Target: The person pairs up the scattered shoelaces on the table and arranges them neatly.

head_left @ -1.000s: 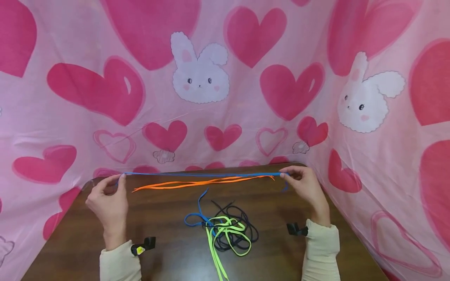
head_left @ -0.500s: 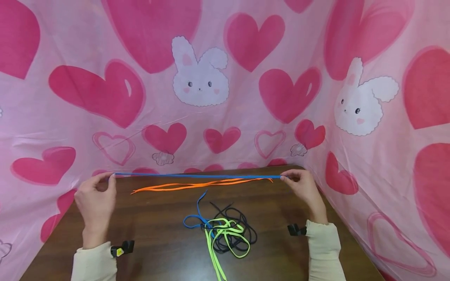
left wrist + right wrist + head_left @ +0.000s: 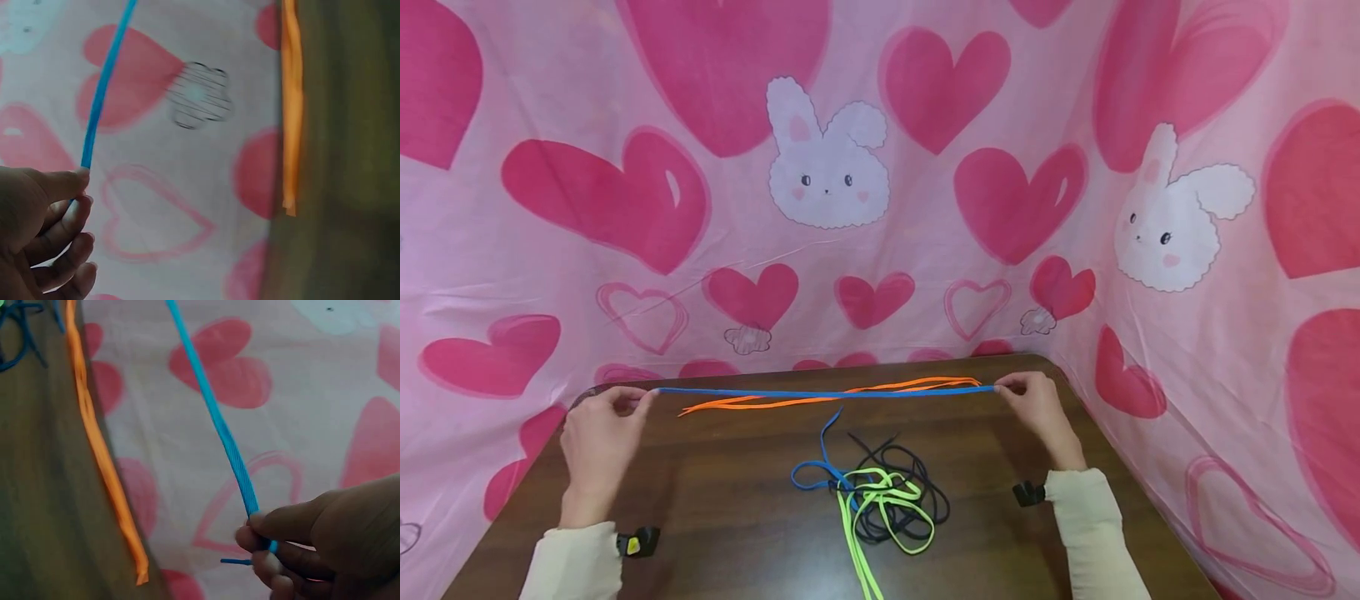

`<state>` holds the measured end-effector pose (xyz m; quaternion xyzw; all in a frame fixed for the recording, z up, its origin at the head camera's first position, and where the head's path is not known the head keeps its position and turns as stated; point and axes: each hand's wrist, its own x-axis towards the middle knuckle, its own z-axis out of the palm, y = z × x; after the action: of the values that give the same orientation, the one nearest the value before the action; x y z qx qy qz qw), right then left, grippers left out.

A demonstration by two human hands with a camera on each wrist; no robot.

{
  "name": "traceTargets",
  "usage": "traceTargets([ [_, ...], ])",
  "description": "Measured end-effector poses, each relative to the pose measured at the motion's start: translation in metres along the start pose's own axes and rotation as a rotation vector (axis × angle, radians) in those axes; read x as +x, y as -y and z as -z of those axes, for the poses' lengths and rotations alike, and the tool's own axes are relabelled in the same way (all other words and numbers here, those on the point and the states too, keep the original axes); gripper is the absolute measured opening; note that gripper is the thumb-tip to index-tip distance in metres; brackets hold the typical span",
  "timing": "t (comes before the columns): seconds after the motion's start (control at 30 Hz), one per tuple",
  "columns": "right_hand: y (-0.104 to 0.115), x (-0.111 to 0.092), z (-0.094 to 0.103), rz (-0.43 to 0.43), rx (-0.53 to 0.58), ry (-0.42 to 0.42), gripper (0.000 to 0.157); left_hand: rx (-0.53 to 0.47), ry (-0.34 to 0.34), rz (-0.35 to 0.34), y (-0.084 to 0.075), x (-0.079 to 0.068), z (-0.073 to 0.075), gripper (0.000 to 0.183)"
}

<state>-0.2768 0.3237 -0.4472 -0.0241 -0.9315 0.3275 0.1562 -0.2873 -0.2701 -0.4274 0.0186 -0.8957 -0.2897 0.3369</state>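
A blue shoelace (image 3: 805, 394) is stretched nearly level between my two hands, above the far part of the table. My left hand (image 3: 602, 437) pinches its left end between thumb and forefinger, as the left wrist view also shows. At the other end my right hand (image 3: 1037, 412) pinches the lace, and a short blue tip (image 3: 236, 561) pokes out below the fingers in the right wrist view. Orange shoelaces (image 3: 737, 404) lie across the table behind and under the blue one; the blue lace crosses in front of them in the head view.
Nearer me on the brown table (image 3: 737, 517) lies a loose pile: a black lace (image 3: 942, 492), a yellow-green lace (image 3: 853, 533) and another blue lace (image 3: 808, 473). Pink heart-patterned cloth (image 3: 925, 200) hangs behind and on both sides.
My left hand has moved left, pulling the blue lace taut. Both hands then came slightly down and toward me, so the lace now overlaps the orange laces in the head view.
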Motion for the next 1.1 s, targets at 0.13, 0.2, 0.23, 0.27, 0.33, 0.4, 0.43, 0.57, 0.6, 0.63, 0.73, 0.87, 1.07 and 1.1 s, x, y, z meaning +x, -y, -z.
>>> traceTargets([
  [0.13,-0.01,0.006,-0.013,-0.024,-0.024,0.052,0.012,-0.017,0.113,0.051,0.023,0.0,-0.017,0.023],
  [0.2,-0.015,0.009,-0.019,-0.066,-0.083,0.038,0.014,-0.038,0.184,0.065,0.036,-0.001,-0.026,0.022],
  [0.23,-0.017,0.011,-0.023,-0.088,-0.117,0.029,0.016,-0.047,0.22,0.066,0.042,-0.002,-0.03,0.021],
  [0.27,-0.019,0.014,-0.026,-0.11,-0.155,0.017,0.019,-0.05,0.258,0.061,0.048,-0.002,-0.033,0.02],
  [0.33,-0.023,0.018,-0.033,-0.146,-0.225,0.002,0.025,-0.057,0.316,0.048,0.057,-0.003,-0.04,0.018],
  [0.4,-0.028,0.023,-0.039,-0.151,-0.257,0.008,0.027,-0.05,0.362,0.044,0.064,-0.005,-0.046,0.017],
  [0.43,-0.03,0.025,-0.042,-0.145,-0.262,0.014,0.027,-0.044,0.381,0.048,0.066,-0.005,-0.049,0.017],
  [0.57,-0.036,0.034,-0.052,-0.096,-0.244,0.039,0.018,-0.012,0.413,0.074,0.072,-0.002,-0.057,0.019],
  [0.6,-0.038,0.036,-0.054,-0.088,-0.239,0.045,0.015,-0.005,0.415,0.083,0.073,0.0,-0.059,0.019],
  [0.63,-0.039,0.038,-0.056,-0.084,-0.237,0.049,0.014,0.003,0.412,0.09,0.073,0.001,-0.061,0.019],
  [0.73,-0.041,0.044,-0.059,-0.085,-0.23,0.068,0.013,0.025,0.414,0.119,0.076,0.006,-0.065,0.021],
  [0.87,-0.041,0.049,-0.062,-0.115,-0.236,0.097,0.019,0.051,0.413,0.145,0.08,0.011,-0.071,0.022],
  [1.07,-0.046,0.055,-0.072,-0.174,-0.252,0.117,0.023,0.068,0.406,0.157,0.086,0.014,-0.083,0.024],
  [1.1,-0.047,0.056,-0.074,-0.179,-0.251,0.12,0.023,0.071,0.411,0.162,0.086,0.015,-0.084,0.024],
])
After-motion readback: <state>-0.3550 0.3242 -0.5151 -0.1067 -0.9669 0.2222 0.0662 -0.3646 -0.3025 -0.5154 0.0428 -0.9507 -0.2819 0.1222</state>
